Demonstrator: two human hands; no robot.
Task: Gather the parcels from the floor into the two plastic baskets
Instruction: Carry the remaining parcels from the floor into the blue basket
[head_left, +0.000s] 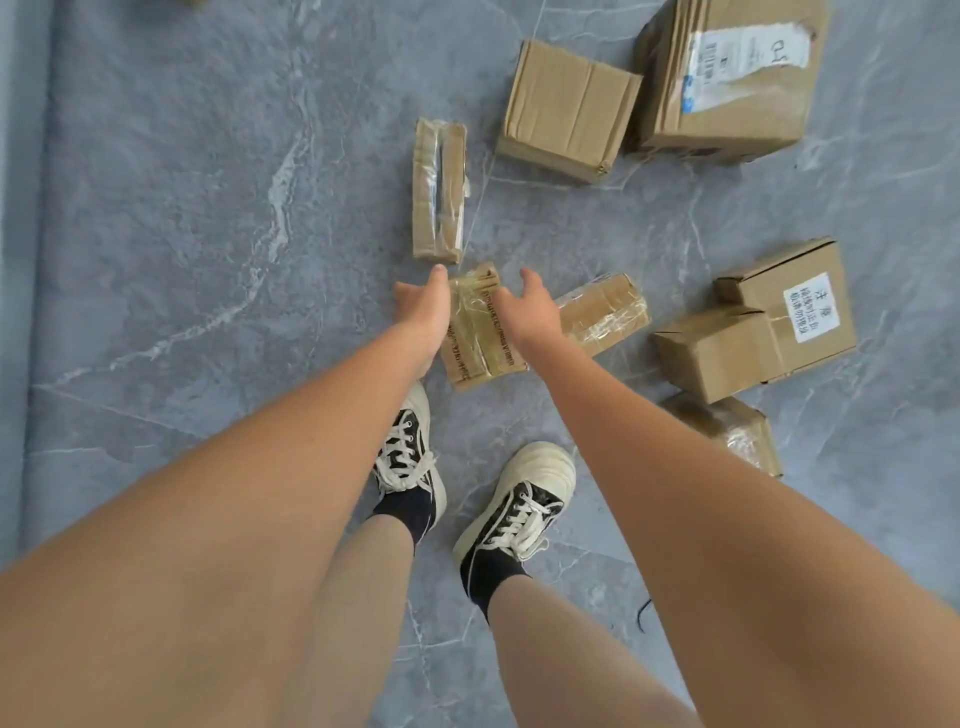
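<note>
**Two hands closing on one slick parcel, and no basket in sight**

We are bent over the floor (182, 234) with both arms stretched down to a small taped parcel (475, 332) that lies just ahead of our shoes (410, 457). Our left hand (423, 312) is at its left edge and our right hand (530, 312) at its right, both with fingers spread and relaxed, gripping nothing yet. Whether either palm already touches the cardboard we cannot tell from this angle.

The risks, as we judge them:

- **Slipping.** The parcel is wrapped in glossy clear tape, so a light squeeze from the sides may let it slide out as we lift.
- **Knocking neighbours.** A second taped parcel (602, 314) lies just beside our right hand, and a long narrow one (439, 192) sits just beyond our left fingertips. A hasty scoop could shove either away.
- **Tripping.** More boxes crowd our right side: a labelled pair (758, 322), a plain box (569, 111), a large labelled carton (732, 78), and a wrapped one (727, 426) partly hidden under our right forearm. Stepping right while carrying could catch a foot.
- **No target visible.** Neither plastic basket shows here, so we will have to turn and look for one with our hands full.
</note>
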